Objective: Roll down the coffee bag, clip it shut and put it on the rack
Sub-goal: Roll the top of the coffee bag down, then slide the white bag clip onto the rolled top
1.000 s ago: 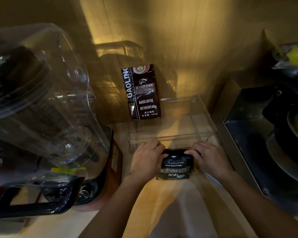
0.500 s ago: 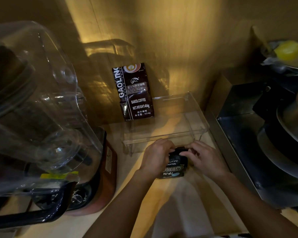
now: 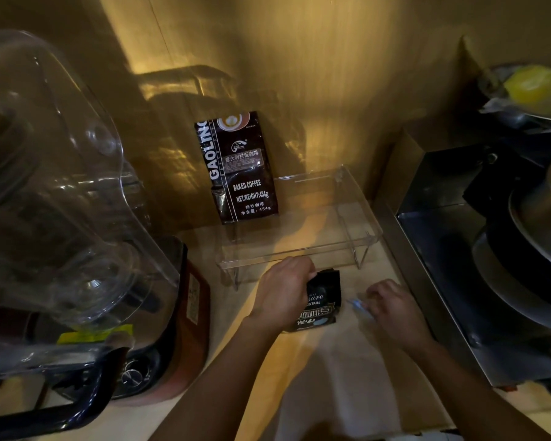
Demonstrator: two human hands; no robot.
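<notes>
Black coffee bag (image 3: 322,300) (label half-hidden) under left hand (image 3: 283,291).

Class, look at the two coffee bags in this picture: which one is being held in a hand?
The small dark coffee bag on the counter, gripped by the left hand. The taller GAOLINO bag stands untouched against the wall on the clear rack.

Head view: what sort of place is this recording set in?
Most likely a kitchen or a café prep counter. A blender stands at the left, a GAOLING coffee bag leans on the wall over a clear rack, and a metal cooktop with pans sits at the right.
</notes>
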